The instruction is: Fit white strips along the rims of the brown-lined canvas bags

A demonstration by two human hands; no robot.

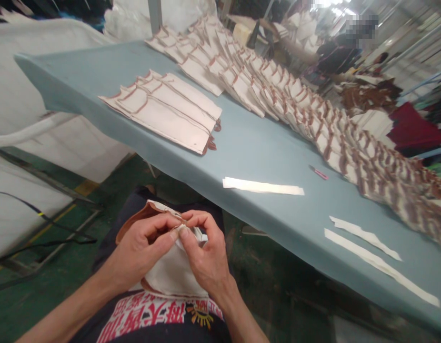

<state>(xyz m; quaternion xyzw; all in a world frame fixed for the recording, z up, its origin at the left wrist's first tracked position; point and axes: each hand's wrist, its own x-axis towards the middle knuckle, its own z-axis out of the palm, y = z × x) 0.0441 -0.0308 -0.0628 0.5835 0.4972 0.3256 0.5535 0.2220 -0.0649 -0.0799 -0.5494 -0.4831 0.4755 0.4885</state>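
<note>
A cream fabric piece with brown edging [170, 274] lies over my lap, its upper part raised between my hands. My left hand [144, 243] pinches its edge with thumb and forefinger. Close against it, my right hand [204, 243] pinches the same edge, the thumb on top. The two sets of fingertips nearly touch. A bit of white strip [202, 237] shows by the right fingers; how it joins the fabric is hidden.
On the blue-green table [263, 147] lie a stack of cream pieces [170, 114], white strips [263, 186] and a small pink-handled tool [318, 172]. Long overlapping rows of pieces [277, 90] line the far side. A person [338, 52] is beyond.
</note>
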